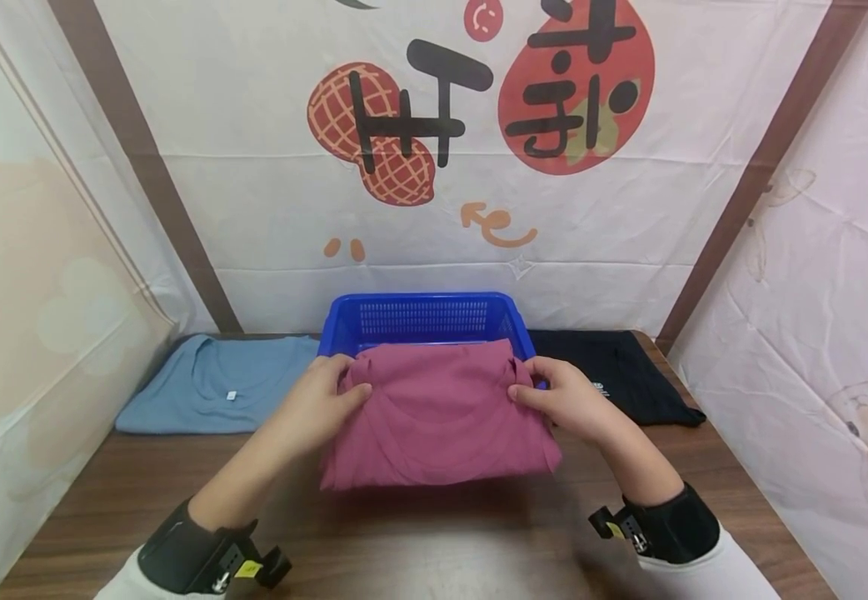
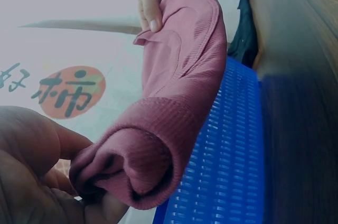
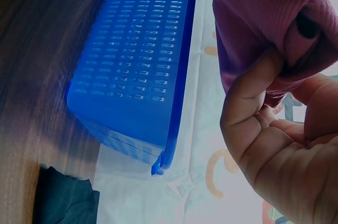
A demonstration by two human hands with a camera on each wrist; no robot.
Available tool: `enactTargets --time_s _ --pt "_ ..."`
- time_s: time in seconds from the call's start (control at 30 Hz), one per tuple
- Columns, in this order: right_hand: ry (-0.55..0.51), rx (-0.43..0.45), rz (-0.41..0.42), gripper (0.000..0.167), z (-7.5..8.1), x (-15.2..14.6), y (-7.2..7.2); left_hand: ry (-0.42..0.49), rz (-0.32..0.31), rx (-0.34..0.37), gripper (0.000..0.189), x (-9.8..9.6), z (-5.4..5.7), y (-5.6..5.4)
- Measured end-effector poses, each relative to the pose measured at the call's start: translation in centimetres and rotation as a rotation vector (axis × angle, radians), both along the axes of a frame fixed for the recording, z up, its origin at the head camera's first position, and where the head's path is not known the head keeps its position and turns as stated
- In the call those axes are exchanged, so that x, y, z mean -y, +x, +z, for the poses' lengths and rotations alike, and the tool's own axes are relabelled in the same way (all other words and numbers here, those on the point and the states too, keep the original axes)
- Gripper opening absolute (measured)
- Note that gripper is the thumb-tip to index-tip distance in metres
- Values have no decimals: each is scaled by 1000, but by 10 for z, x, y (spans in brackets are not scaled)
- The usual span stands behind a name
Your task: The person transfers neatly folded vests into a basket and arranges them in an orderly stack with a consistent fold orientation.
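A folded maroon shirt (image 1: 441, 425) hangs raised in front of the blue plastic basket (image 1: 422, 302), overlapping its near side in the head view. My left hand (image 1: 326, 394) pinches the shirt's left upper corner, thumb on the near face. At the opposite corner my right hand (image 1: 560, 393) grips it the same way. The left wrist view shows the rolled, ribbed end of the shirt (image 2: 153, 150) between the left thumb and fingers. Right fingers (image 3: 259, 84) curl under the cloth in the right wrist view, beside the basket's slotted wall (image 3: 134, 49).
A folded light blue shirt (image 1: 224, 387) lies left of the basket on the wooden table (image 1: 434, 550). On the right is a folded black garment (image 1: 621, 375). A printed white cloth (image 1: 254, 217) hangs behind the table, with more cloth on both sides.
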State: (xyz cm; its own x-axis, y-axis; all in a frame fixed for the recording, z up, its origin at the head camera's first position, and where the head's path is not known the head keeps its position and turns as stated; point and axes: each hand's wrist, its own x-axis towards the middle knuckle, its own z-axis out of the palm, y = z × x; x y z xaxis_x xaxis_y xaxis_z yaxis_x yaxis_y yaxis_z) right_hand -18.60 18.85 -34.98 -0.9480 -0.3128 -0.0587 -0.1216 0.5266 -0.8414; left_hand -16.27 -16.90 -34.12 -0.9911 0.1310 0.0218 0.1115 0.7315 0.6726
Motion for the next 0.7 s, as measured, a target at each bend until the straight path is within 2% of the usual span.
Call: enactTargets --time_s 0.13,0.37,0.7 --pt "-49 37 2 30 -2 0 -5 20 6 7 39 -1 1 -7" --pt "-74 65 0 31 -5 0 -17 -2 -21 -60 37 0 0 -18" --pt "-114 102 -10 33 -3 4 -28 8 -19 -52 36 3 0 -31"
